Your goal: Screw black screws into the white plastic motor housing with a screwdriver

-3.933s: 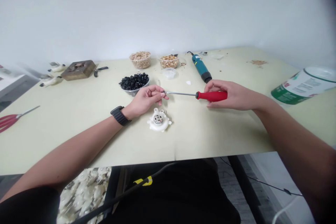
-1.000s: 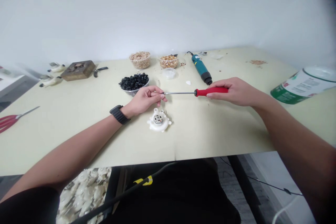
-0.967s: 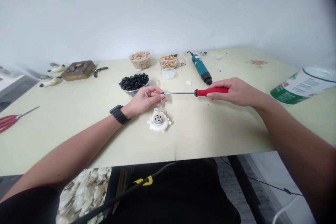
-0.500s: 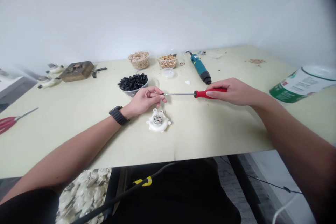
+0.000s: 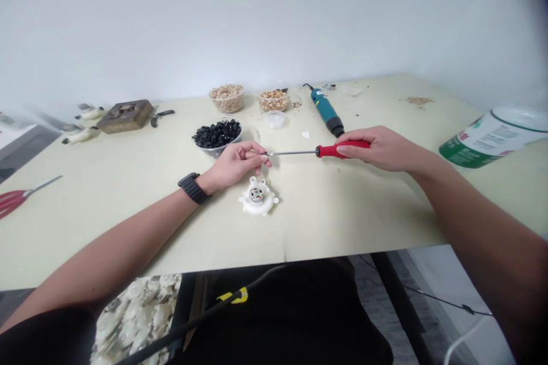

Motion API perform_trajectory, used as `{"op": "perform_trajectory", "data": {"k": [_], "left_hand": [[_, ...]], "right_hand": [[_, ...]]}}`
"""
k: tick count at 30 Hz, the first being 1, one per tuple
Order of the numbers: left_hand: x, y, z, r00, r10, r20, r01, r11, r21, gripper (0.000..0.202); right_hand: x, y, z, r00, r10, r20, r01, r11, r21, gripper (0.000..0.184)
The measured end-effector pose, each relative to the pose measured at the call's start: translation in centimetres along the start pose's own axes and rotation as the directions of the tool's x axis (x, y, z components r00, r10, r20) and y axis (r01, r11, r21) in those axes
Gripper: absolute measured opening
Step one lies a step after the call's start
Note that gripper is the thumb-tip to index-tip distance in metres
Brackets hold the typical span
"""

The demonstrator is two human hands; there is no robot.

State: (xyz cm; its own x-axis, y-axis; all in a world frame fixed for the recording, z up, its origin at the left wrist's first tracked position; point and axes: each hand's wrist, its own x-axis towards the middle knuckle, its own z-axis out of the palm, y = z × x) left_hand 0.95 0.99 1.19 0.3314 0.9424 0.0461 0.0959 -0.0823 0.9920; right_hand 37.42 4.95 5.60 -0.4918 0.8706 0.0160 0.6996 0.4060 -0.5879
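My right hand (image 5: 372,149) is wrapped around the red handle of a screwdriver (image 5: 297,152), whose metal shaft points left. At the shaft's tip, my left hand (image 5: 240,162) is closed in a pinch, thumb against fingers. Something small and dark shows between those fingertips, too small to make out. Just below the left hand, a white plastic housing with a round metal motor (image 5: 257,197) in it lies on the table. Close behind that hand stands a clear bowl of black parts (image 5: 217,136).
Behind are a bowl of beige pieces (image 5: 226,98), a bowl of amber pieces (image 5: 274,100) and a teal power tool (image 5: 326,111). A white-green bucket (image 5: 488,140) is at right. Leftward lie a wooden block (image 5: 126,116) and red-handled pliers (image 5: 19,199). A cable (image 5: 205,311) crosses in front.
Both hands stay in nearly the same place. The screwdriver handle appears slightly turned and shifted in my right hand; its tip remains at my left fingertips.
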Motion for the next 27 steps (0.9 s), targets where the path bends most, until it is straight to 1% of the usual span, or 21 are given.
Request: {"op": "perform_trajectory", "data": {"k": [3, 6, 9, 11, 15, 19, 22, 24, 27], "left_hand": [[0.01, -0.13, 0.07, 1.0, -0.006, 0.007, 0.006, 1.0, -0.003, 0.043], [0.03, -0.27, 0.06, 1.0, -0.011, 0.015, 0.011, 1.0, -0.009, 0.042], [0.06, -0.31, -0.06, 1.0, -0.003, 0.012, 0.003, 1.0, -0.004, 0.041], [0.07, -0.25, -0.14, 1.0, 0.008, 0.005, -0.008, 1.0, 0.005, 0.04], [0.08, -0.14, -0.18, 1.0, 0.011, -0.001, -0.011, 1.0, 0.01, 0.04], [0.07, -0.22, -0.12, 1.0, -0.004, 0.004, 0.004, 1.0, -0.002, 0.041], [0.08, -0.3, -0.13, 1.0, -0.009, 0.002, 0.009, 1.0, -0.004, 0.041], [0.1, -0.3, -0.18, 1.0, -0.005, 0.0, 0.005, 1.0, 0.0, 0.041], [0.1, -0.2, -0.25, 1.0, 0.001, 0.0, -0.001, 1.0, 0.007, 0.04]], "right_hand": [[-0.02, 0.27, 0.01, 1.0, -0.021, 0.009, 0.021, 1.0, 0.022, 0.05], [-0.12, 0.41, 0.14, 0.998, -0.056, 0.007, 0.055, 0.995, 0.087, 0.056], [-0.18, 0.33, 0.21, 0.999, -0.038, -0.007, 0.039, 0.99, 0.133, 0.049], [-0.15, 0.23, 0.15, 1.0, -0.022, -0.004, 0.023, 0.995, 0.099, 0.047], [-0.04, 0.14, -0.03, 1.0, 0.001, -0.013, -0.002, 1.0, -0.01, 0.053], [-0.07, 0.27, 0.0, 1.0, -0.019, 0.012, 0.018, 0.999, 0.036, 0.05], [-0.1, 0.37, 0.16, 0.999, -0.036, -0.019, 0.037, 0.996, 0.084, 0.053], [-0.1, 0.34, 0.22, 0.998, -0.024, -0.054, 0.029, 0.994, 0.105, 0.049], [-0.13, 0.09, 0.13, 0.995, -0.037, -0.091, 0.044, 0.996, 0.074, 0.046]]}}
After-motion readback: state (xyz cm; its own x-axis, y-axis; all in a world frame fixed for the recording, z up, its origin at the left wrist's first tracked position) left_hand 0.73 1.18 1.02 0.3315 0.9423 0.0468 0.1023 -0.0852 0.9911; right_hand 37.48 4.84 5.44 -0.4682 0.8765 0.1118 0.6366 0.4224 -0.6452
